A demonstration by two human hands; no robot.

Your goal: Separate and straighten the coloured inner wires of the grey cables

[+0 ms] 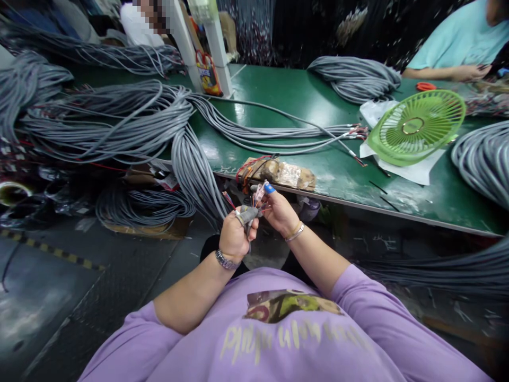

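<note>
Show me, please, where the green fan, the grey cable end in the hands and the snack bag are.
green fan (415, 126): head view, grille centre.
grey cable end (248, 214): head view, sheath tip.
snack bag (208, 74): head view, front face.

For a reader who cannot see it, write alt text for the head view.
Left hand grips a grey cable end while right hand fingers its coloured wires, beside a green table piled with grey cable bundles and a green fan.

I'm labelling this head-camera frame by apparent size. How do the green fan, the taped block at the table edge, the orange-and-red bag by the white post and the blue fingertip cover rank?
1. green fan, clearly largest.
2. taped block.
3. orange-and-red bag, close to the block and farther off, so unsure.
4. blue fingertip cover, on the right hand, smallest.
</note>
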